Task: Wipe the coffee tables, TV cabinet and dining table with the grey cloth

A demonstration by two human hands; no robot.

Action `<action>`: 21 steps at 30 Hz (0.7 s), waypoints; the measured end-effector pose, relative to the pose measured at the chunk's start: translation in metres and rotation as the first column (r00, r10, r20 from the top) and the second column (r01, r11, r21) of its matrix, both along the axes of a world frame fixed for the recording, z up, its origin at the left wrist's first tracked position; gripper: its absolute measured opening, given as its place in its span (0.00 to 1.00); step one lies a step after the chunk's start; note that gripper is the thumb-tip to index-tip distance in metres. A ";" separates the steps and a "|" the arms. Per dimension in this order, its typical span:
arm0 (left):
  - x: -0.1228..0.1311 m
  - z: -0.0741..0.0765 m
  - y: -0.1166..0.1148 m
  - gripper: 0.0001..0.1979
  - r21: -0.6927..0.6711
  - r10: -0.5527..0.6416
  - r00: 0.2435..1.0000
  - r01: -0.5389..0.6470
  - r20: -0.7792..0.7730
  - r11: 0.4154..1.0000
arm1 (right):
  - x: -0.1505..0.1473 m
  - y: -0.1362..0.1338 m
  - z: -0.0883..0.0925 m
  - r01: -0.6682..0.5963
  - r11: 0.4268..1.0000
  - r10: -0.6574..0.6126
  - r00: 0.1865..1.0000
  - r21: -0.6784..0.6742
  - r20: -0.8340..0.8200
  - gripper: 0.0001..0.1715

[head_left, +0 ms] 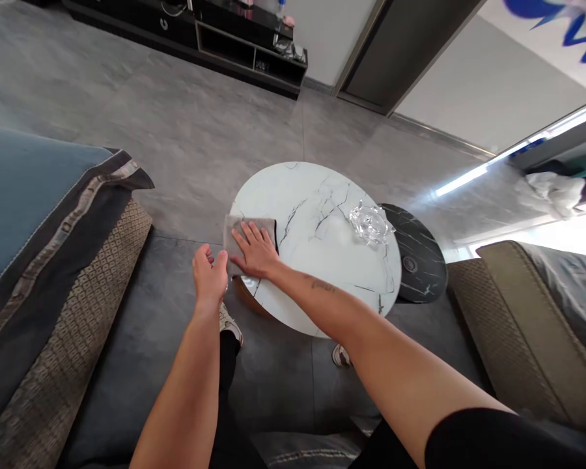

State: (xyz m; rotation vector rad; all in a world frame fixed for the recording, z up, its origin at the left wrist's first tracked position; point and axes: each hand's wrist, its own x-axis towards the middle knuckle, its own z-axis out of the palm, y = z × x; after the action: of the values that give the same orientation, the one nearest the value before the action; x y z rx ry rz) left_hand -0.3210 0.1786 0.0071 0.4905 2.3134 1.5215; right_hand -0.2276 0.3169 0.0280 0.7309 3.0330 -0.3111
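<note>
My right hand (254,251) lies flat with fingers spread on a grey-brown cloth (237,229) with a dark edge. The cloth rests at the left rim of a round white marble-patterned table (317,195), and part of it reaches past the rim. Just left of the cloth, my left hand (209,273) hovers beside the table, fingers loosely bent and thumb apart, with nothing visible in it. On the right side of the tabletop sits a clear glass dish (371,223) with a wavy rim.
A lower black round table (420,260) adjoins on the right. Sofa seats stand left (102,260) and right (502,312). A black TV cabinet (244,49) runs along the far wall. My shoes are on the grey floor (185,156) near the table.
</note>
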 end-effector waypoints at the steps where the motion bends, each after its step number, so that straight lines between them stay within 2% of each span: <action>1: -0.001 -0.002 0.000 0.31 -0.020 -0.024 1.000 0.025 0.018 1.000 | 0.022 -0.013 0.000 -0.042 0.999 0.042 0.999 -0.001 0.003 0.49; 4: -0.003 -0.006 0.001 0.31 -0.162 -0.158 0.987 0.160 0.026 0.974 | 0.108 -0.045 -0.001 -0.169 0.985 0.170 0.985 -0.035 0.022 0.51; 6: -0.002 -0.007 0.001 0.26 -0.273 -0.274 0.961 0.274 0.037 0.922 | 0.179 -0.058 -0.002 -0.210 0.975 0.215 0.975 -0.078 0.062 0.52; 8: 0.001 -0.007 0.002 0.19 -0.325 -0.355 0.932 0.358 0.072 0.875 | 0.248 -0.064 -0.004 -0.207 0.972 0.218 0.970 -0.110 0.105 0.49; 10: 0.003 -0.008 0.002 0.14 -0.333 -0.383 0.919 0.392 0.096 0.858 | 0.297 -0.066 -0.005 -0.183 0.975 0.199 0.971 -0.124 0.134 0.46; 11: 0.005 -0.009 0.002 0.13 -0.337 -0.390 0.915 0.402 0.106 0.851 | 0.310 -0.066 -0.005 -0.166 0.978 0.184 0.973 -0.125 0.143 0.44; 12: 0.006 -0.009 0.002 0.12 -0.340 -0.394 0.912 0.409 0.115 0.847 | 0.313 -0.065 -0.005 -0.149 0.981 0.167 0.975 -0.123 0.146 0.44; 14: 0.007 -0.010 0.003 0.12 -0.345 -0.401 0.907 0.420 0.129 0.839 | 0.294 -0.065 -0.003 -0.122 0.986 0.137 0.982 -0.115 0.130 0.43; 19: 0.005 -0.003 0.007 0.12 -0.416 -0.418 0.902 0.424 0.110 0.805 | 0.169 -0.065 0.002 -0.138 0.986 0.141 0.990 -0.097 0.021 0.44; 21: 0.004 0.003 0.010 0.11 -0.465 -0.425 0.902 0.409 0.076 0.785 | 0.134 -0.066 0.003 -0.136 0.988 0.136 0.991 -0.079 -0.001 0.45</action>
State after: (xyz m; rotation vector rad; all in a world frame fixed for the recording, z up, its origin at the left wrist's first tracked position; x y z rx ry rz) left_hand -0.3169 0.1890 0.0098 0.8244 2.2835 0.7120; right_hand -0.0939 0.2509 0.0315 0.5156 3.0268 -0.4232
